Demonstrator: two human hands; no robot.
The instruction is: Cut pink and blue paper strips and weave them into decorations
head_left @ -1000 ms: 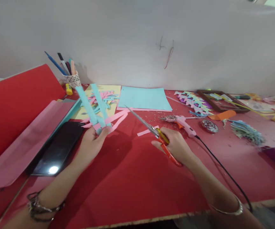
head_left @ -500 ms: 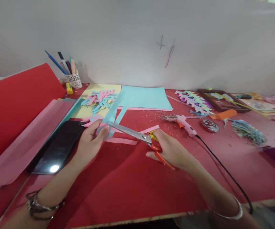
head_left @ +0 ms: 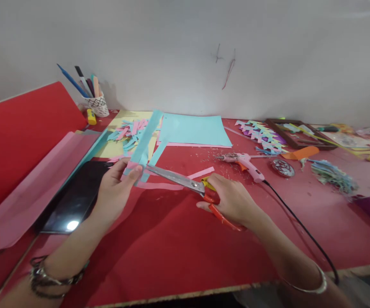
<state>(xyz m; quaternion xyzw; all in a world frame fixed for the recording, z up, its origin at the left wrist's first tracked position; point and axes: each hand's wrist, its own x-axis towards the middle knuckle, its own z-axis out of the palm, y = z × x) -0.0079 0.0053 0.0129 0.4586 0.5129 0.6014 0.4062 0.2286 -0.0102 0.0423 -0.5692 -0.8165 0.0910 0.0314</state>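
Between thumb and fingers, my left hand pinches the lower end of a light blue paper strip, which slants up and away. A bit of pink shows at the pinched end. My right hand is wrapped round the yellow and orange handles of the scissors. Their blades point left, with the tips at the strip beside my left thumb. Below the blades, a pink paper strip lies on the red table. Behind my left hand, a pile of cut pink and blue paper pieces rests on yellow paper.
A light blue sheet lies by the wall. The pink glue gun sits right of centre, its black cord trailing to the table edge. At left are a black phone and pink paper. A pen cup stands behind.
My left hand has shifted slightly left, and the blue strip has swung to the left with it. The scissors and my right hand stay almost in place.
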